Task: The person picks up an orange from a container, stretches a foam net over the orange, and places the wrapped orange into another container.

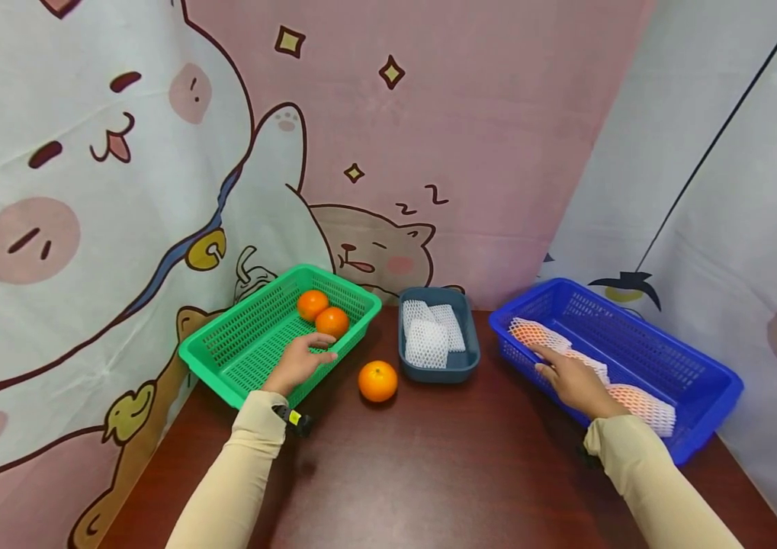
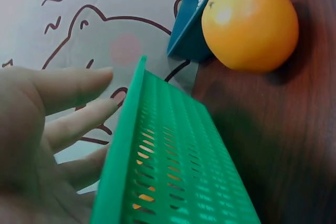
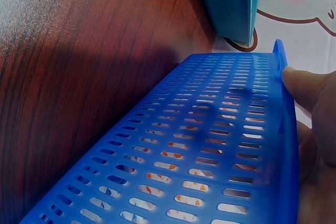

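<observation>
My left hand [image 1: 302,362] hovers at the near right rim of the green basket [image 1: 244,385], fingers loosely extended and holding nothing. Inside lie two bare oranges [image 1: 332,323], just beyond the fingertips. A third orange [image 1: 377,381] sits on the table to the right of that hand. My right hand [image 1: 573,381] reaches over the near rim of the blue basket [image 1: 697,366], its fingers extended beside an orange in a white foam net [image 1: 532,333]. In the right wrist view the thumb [image 3: 304,85] lies at the basket's rim, whose wall partly hides the other fingers.
Between the two large baskets stands a small dark teal basket [image 1: 439,375] with white foam net sleeves [image 1: 427,343]. More netted oranges [image 1: 642,408] lie in the blue basket. A patterned cloth [image 1: 498,152] hangs behind the brown table [image 1: 429,473].
</observation>
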### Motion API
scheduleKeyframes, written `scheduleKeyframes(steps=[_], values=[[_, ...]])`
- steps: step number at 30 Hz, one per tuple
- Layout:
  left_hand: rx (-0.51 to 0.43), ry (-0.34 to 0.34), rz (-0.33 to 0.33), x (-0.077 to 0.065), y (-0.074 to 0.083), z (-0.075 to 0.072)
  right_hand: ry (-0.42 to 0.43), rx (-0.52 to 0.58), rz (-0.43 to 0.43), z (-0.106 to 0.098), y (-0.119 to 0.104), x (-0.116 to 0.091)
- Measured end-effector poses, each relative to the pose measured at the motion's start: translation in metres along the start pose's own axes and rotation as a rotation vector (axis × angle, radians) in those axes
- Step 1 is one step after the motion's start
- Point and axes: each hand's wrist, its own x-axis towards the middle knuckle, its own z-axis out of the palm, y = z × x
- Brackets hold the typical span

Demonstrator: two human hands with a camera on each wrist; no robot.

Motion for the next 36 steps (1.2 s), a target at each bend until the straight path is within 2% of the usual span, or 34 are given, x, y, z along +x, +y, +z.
scheduleKeyframes(steps=[4,8,15,17,20,22,24,27,31,33,36], values=[[0.023,-0.049,-0.018,-0.002,-0.006,-0.002,-0.004,-0.002,-0.002,0.0,-0.001,0.0],[0.013,-0.057,0.013,-0.003,-0.01,-0.004,0.012,0.004,-0.01,0.001,0.002,0.001],[0.006,-0.086,0.046,-0.003,-0.013,-0.007,-0.001,0.029,0.039,0.0,-0.001,0.008],[0.006,-0.088,0.049,-0.003,-0.014,-0.007,0.058,0.015,0.053,0.0,-0.008,0.012],[0.005,-0.083,0.047,-0.003,-0.014,-0.006,0.225,-0.004,0.041,0.004,-0.024,0.022],[0.0,-0.079,0.047,-0.003,-0.014,-0.005,0.336,0.022,0.007,0.013,-0.036,0.033],[-0.006,-0.078,0.046,-0.004,-0.015,-0.005,0.391,0.058,-0.041,0.024,-0.049,0.045],[-0.01,-0.079,0.048,-0.004,-0.017,-0.004,0.358,0.157,-0.05,0.043,-0.07,0.063],[-0.01,-0.075,0.06,-0.004,-0.02,-0.004,0.23,0.289,0.057,0.067,-0.094,0.087],[-0.013,-0.072,0.068,-0.003,-0.02,-0.004,0.17,0.317,0.109,0.077,-0.102,0.099],[-0.018,-0.073,0.071,-0.002,-0.018,-0.005,0.1,0.3,0.173,0.089,-0.107,0.115]])
